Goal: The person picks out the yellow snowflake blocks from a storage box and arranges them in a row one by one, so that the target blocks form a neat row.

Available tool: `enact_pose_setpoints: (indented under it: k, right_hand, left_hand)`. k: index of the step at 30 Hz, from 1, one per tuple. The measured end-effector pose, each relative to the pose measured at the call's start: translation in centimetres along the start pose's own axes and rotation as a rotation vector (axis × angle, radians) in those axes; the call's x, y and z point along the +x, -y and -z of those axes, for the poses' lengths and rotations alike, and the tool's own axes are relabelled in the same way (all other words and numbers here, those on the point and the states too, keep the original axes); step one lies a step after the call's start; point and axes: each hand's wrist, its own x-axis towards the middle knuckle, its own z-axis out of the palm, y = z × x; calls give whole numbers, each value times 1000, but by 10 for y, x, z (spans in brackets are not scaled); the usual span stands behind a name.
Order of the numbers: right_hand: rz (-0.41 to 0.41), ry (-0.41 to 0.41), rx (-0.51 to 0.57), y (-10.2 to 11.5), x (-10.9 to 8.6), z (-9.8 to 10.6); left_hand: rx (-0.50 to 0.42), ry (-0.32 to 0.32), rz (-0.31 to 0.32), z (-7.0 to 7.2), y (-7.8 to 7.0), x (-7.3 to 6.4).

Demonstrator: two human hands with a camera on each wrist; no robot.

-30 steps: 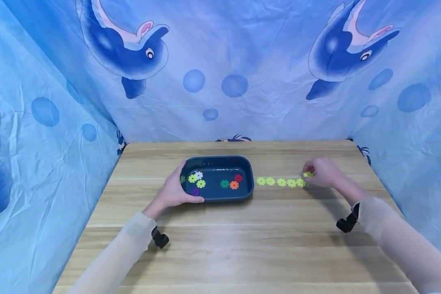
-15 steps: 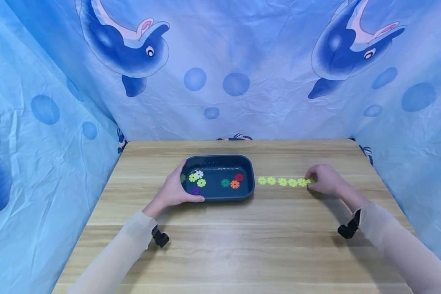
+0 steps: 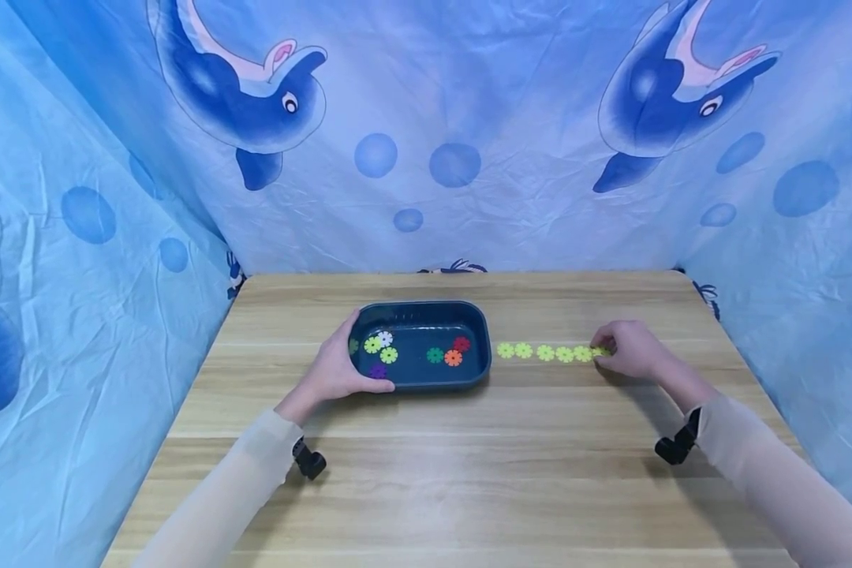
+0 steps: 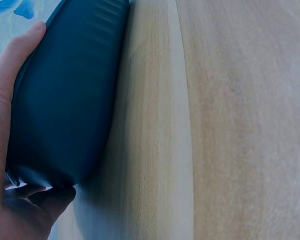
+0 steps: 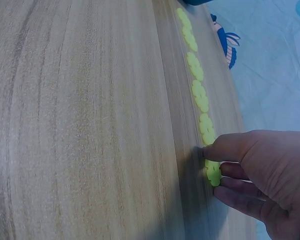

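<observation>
My left hand (image 3: 335,369) grips the left end of a dark blue rectangular basin (image 3: 440,386), its thumb along the near rim. In the left wrist view the fingers wrap round the basin's end wall (image 4: 65,100). Inside lie loose notched plastic discs: yellow-green discs (image 3: 388,355), a white disc (image 3: 385,338), a purple disc (image 3: 378,371), a green disc (image 3: 435,355), a red disc (image 3: 461,344) and an orange disc (image 3: 453,358). Right of the basin runs a row of yellow-green discs (image 3: 544,353). At its right end my right hand (image 3: 630,349) pinches another yellow-green disc (image 5: 213,172), flat on the table.
Both hands work on a wood-grain table (image 3: 426,473). A blue curtain (image 3: 426,95) with dolphins and bubbles hangs behind it and on both sides. Small black cameras sit at the left wrist (image 3: 310,461) and right wrist (image 3: 674,448).
The right hand has lowered its yellow-green disc from above the table to the row's right end and stays there. My left hand and the basin have not moved.
</observation>
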Motion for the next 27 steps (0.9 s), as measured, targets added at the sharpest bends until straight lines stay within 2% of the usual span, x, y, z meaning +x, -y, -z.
enact_pose_setpoints:
  k: [7, 11, 17, 27]
  right_hand:
    - [25, -4, 12, -3, 0, 7]
    - [55, -24, 13, 0, 8, 13]
    - [56, -11, -20, 14, 24, 25]
    - [130, -8, -50, 46, 53, 46]
  left_hand:
    - [-14, 5, -8, -1, -2, 2]
    - [-16, 7, 2, 0, -1, 0]
    - [-20, 2, 11, 1, 2, -4]
    - [-10, 1, 8, 2, -1, -2]
